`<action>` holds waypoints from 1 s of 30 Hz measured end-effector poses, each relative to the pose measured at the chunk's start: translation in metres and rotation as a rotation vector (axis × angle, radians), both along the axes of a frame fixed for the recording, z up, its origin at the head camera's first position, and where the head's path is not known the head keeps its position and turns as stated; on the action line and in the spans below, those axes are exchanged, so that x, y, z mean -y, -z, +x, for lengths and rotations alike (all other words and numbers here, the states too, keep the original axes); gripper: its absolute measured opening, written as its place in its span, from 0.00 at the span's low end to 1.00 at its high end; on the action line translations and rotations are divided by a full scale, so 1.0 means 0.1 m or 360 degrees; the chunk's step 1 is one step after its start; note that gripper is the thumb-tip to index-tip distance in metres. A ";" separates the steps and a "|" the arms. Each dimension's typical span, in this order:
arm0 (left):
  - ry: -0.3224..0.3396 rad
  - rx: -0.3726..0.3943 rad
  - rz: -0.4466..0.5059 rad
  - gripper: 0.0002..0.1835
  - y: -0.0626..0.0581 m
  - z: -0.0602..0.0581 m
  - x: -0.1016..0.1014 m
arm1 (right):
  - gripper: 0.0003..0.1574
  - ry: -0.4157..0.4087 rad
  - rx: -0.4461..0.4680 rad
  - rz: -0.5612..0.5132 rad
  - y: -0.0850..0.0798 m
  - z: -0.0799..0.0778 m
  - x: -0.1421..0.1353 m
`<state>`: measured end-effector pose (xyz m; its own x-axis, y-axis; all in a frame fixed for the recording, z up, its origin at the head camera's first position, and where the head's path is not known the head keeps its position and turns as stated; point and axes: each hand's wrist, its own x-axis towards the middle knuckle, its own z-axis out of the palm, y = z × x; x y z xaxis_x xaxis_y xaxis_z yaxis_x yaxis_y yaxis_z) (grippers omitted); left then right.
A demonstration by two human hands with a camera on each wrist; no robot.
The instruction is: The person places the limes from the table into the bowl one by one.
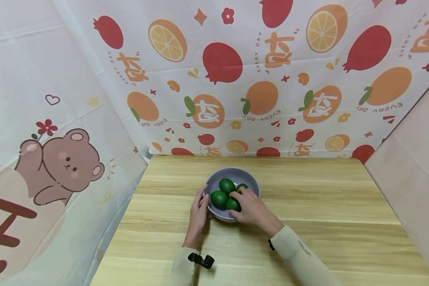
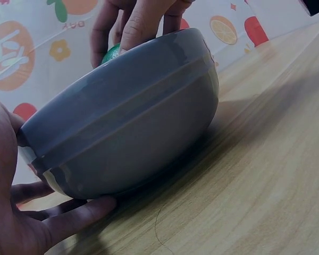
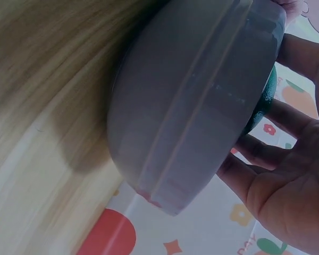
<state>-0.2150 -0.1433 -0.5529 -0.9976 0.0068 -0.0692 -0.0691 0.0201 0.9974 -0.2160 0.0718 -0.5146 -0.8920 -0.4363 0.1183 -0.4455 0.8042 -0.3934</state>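
Note:
A grey bowl [image 1: 216, 180] sits on the wooden table with several dark green, oval, smooth-looking fruits [image 1: 227, 185] inside. My left hand [image 1: 198, 212] holds the bowl's left side, thumb up by the rim and fingers low against the curved underside, as the left wrist view shows. Reaching over the near right rim, my right hand [image 1: 252, 206] has its thumb and fingers about a green fruit [image 1: 233, 204] in the bowl. That fruit is partly covered by the hand. Another green fruit [image 1: 241, 186] lies beyond the fingers. In the right wrist view the bowl wall [image 3: 175, 106] hides most of the contents.
The light wooden table [image 1: 314, 198] extends on both sides of the bowl. A white cloth [image 1: 236, 95] printed with fruit hangs along the back edge, and another cloth [image 1: 71, 167] with a bear stands at the left. Black straps [image 1: 200, 260] circle the wrists.

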 end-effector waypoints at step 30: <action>-0.0134 -0.0073 -0.0109 0.22 0.35 -0.13 -0.02 | 0.34 0.0126 0.0181 -0.0026 0.07 -0.04 0.02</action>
